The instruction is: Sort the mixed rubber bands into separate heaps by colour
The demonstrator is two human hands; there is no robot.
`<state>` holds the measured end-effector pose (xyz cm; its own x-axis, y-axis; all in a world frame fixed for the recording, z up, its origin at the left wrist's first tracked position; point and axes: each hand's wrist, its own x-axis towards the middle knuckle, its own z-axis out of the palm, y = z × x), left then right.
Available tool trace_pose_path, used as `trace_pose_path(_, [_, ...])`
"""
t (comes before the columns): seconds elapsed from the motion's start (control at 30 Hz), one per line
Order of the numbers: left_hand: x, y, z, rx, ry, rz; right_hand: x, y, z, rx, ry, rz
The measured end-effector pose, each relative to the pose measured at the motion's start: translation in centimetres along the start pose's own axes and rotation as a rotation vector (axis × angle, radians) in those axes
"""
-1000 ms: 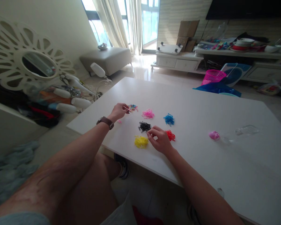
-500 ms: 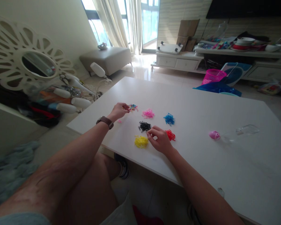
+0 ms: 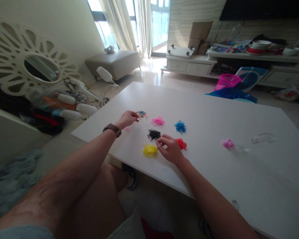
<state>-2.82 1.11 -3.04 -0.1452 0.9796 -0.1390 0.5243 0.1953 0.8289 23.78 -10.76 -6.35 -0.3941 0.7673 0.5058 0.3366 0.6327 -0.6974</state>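
My left hand (image 3: 128, 119), with a brown-strapped watch at the wrist, is at the near left side of a mixed-colour pile of small rubber bands (image 3: 141, 114). Its fingertips are pinched together; what is between them is too small to make out. Thumb and forefinger of my right hand (image 3: 169, 148) also meet in a pinch, just right of the black rubber bands (image 3: 153, 134) and yellow rubber bands (image 3: 150, 150). Whatever they hold does not show. Red rubber bands (image 3: 181, 143) lie partly hidden behind this hand. Farther back are pink rubber bands (image 3: 157, 120) and blue rubber bands (image 3: 180, 126).
On the white table (image 3: 204, 113), a pink object (image 3: 228, 143) and a clear plastic container (image 3: 263, 138) lie at the right. A tiny pink bit (image 3: 127, 129) lies near my left wrist. A lamp with white shades (image 3: 84, 109) stands beyond the left edge.
My left hand has drawn its fingers closer together and shifted slightly at the mixed pile. My right hand keeps its place and pinch.
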Motion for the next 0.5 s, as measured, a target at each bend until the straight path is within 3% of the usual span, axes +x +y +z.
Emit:
trace_pose_path(0.3, [0.2,-0.5,-1.4,0.100,0.091,0.040,0.0,0.0,0.0,-0.006,-0.012,0.001])
trace_pose_path(0.5, [0.2,-0.5,-1.8,0.090,0.135,-0.016,0.0,0.1,-0.1,-0.011,-0.019,0.004])
